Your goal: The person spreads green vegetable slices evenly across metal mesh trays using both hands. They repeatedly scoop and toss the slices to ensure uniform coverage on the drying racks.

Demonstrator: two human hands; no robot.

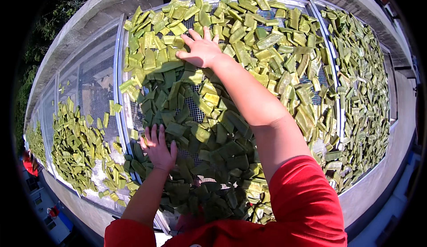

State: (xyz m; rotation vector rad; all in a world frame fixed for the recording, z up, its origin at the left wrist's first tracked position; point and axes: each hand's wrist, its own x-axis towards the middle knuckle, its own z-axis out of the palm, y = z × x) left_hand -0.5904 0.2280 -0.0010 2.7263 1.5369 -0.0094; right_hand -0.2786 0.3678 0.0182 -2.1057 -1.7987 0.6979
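Both hands are lying flat with fingers spread wide, gripping nothing, on the green vegetable pieces [222, 113] covering the middle mesh tray [121, 60]. The right hand [202, 49] is pressing on the pieces toward the tray's 11 o'clock corner, arm stretched out. The left hand [158, 149] is resting at the tray's 8 o'clock edge. More pieces are covering the right tray [391, 113] at 3 o'clock and the left tray [95, 76] at 9 o'clock.

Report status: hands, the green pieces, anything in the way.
Left hand flat, fingers spread, on green pieces at near edge of mesh tray. Right hand flat, spread, on pieces at far side. Neither has a grip on anything. Nothing in the way.
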